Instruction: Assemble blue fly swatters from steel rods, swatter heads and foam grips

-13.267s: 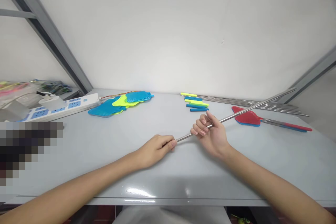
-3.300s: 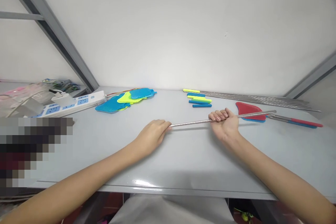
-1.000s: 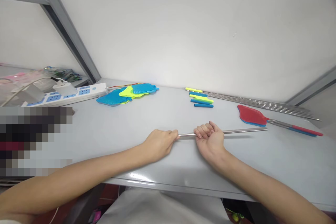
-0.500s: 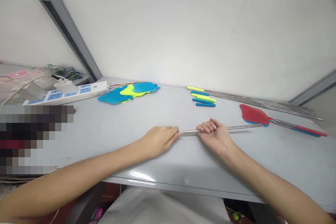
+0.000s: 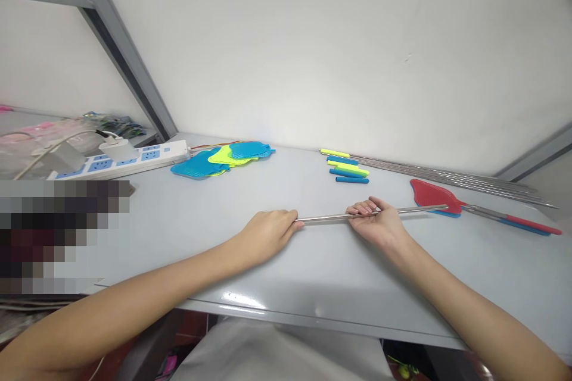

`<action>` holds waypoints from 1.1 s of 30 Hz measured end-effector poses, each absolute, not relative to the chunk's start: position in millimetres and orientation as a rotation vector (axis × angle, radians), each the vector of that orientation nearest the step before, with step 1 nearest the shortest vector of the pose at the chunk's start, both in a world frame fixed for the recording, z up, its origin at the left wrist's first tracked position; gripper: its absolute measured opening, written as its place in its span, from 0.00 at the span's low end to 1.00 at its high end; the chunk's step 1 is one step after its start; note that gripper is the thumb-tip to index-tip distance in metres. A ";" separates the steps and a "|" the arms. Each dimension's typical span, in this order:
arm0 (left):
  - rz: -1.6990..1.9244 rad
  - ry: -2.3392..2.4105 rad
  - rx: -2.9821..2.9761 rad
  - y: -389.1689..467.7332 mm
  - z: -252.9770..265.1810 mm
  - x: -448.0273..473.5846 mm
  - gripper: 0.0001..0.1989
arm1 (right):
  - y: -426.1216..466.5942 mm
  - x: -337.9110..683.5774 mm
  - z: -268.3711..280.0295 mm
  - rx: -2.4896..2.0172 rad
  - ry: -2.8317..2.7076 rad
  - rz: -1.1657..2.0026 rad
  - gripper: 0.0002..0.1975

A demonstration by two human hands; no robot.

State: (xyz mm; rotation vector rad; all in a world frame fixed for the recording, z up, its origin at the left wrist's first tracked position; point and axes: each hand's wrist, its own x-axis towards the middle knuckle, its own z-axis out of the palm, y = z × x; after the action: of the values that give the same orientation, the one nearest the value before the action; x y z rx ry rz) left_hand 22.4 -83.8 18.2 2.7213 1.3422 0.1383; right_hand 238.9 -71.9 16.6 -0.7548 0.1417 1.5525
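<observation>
A thin silvery metal rod (image 5: 322, 218) lies across both hands above the table. My left hand (image 5: 270, 237) is closed round its left end, back of the hand upward, hiding that tip. Palm up, my right hand (image 5: 378, 223) curls its fingers over the rod further right, thumb raised. The rod's right end overlaps the red fly swatter head (image 5: 435, 196) in the view. Under that red swatter lies a blue one, mostly covered; its blue handle (image 5: 525, 227) shows beside the red handle (image 5: 534, 224).
Blue and yellow swatter heads (image 5: 199, 164) are piled at the back left. Several blue and yellow grip sleeves (image 5: 352, 180) lie beyond my hands, near a bundle of metal rods (image 5: 447, 174). A white power strip (image 5: 161, 156) with plugs sits left. A pixelated patch hides the left edge.
My right hand has shifted right along the rod, widening the gap between my hands. The rod's right end now sits a little higher, across the red swatter head. The view has moved slightly.
</observation>
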 end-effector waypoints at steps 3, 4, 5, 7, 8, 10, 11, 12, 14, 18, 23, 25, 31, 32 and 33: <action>0.120 1.378 2.693 -83.6 18.3 22.0 0.20 | -68.5 242.6 13.8 -0.762 0.150 1.532 0.12; 0.111 1.389 2.686 -83.7 18.7 22.0 0.21 | -67.2 244.1 13.4 -0.757 0.166 1.525 0.11; 0.101 1.397 2.680 -83.9 19.3 22.2 0.21 | -65.7 245.6 13.1 -0.750 0.185 1.519 0.11; 0.078 1.405 2.672 -84.6 20.8 22.9 0.21 | -62.6 248.3 13.0 -0.738 0.204 1.514 0.11; 0.068 1.409 2.667 -84.9 21.5 23.4 0.21 | -61.1 249.2 12.9 -0.735 0.201 1.517 0.11; 0.057 1.414 2.656 -85.2 22.1 23.9 0.21 | -59.1 249.9 12.5 -0.731 0.182 1.519 0.12; 0.056 1.410 2.653 -85.2 21.9 24.0 0.21 | -58.9 249.6 12.2 -0.730 0.176 1.514 0.12; 0.058 1.402 2.654 -84.9 21.2 23.8 0.21 | -59.4 248.9 11.8 -0.724 0.172 1.506 0.13; 0.065 1.371 2.667 -84.5 18.7 23.2 0.20 | -62.3 246.5 11.0 -0.697 0.168 1.494 0.15; 0.107 1.323 2.697 -86.4 12.9 22.6 0.19 | -71.1 240.8 10.0 -0.631 0.151 1.481 0.16; 0.100 1.356 2.665 -91.6 10.2 24.8 0.18 | -77.7 235.8 10.1 -0.614 0.134 1.432 0.16; 0.097 1.370 2.659 -92.3 9.7 25.3 0.18 | -79.3 233.6 10.8 -0.609 0.148 1.415 0.16; 0.089 1.406 2.668 -92.6 8.2 25.5 0.19 | -84.3 228.0 15.8 -0.603 0.119 1.357 0.16; 0.088 1.404 2.667 -92.6 8.0 25.3 0.19 | -84.9 227.4 16.8 -0.605 0.103 1.347 0.16; 0.088 1.398 2.669 -92.5 7.8 25.0 0.19 | -85.4 226.8 17.6 -0.609 0.089 1.340 0.16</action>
State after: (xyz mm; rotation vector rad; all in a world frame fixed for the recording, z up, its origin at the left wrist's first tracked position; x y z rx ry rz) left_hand 25.0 -92.5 7.8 2.6689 1.3981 0.0875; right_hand 226.8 -85.4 17.6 -0.6093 0.0893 1.3398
